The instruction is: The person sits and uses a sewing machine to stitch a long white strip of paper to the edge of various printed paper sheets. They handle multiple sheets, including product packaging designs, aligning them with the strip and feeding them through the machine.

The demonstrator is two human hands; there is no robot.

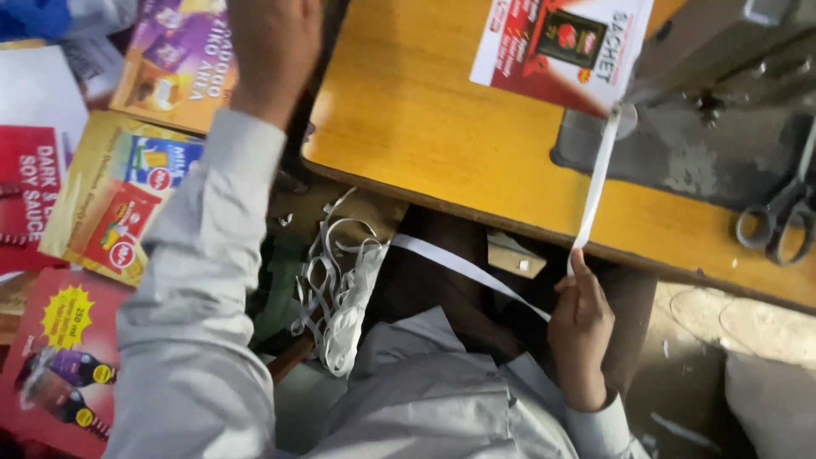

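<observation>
My right hand (582, 319) is below the front edge of the yellow wooden table (425, 127), pinching a narrow white strip (595, 183). The strip runs up from the fingers to the grey sewing machine (722, 51), where it meets a red and white printed sheet (557, 38). From my hand it also runs down and left to a loose tangle of white strip (336, 293) under the table. My left hand (272, 47) reaches far up to the top edge, beside a purple printed sheet (174, 64). Its fingers are cut off from view.
Grey scissors (778, 217) lie on the machine's dark base at the right. Several printed sheets are spread at the left: a yellow one (110, 195) and red ones (59, 357). A pale cushion (769, 399) sits at the lower right.
</observation>
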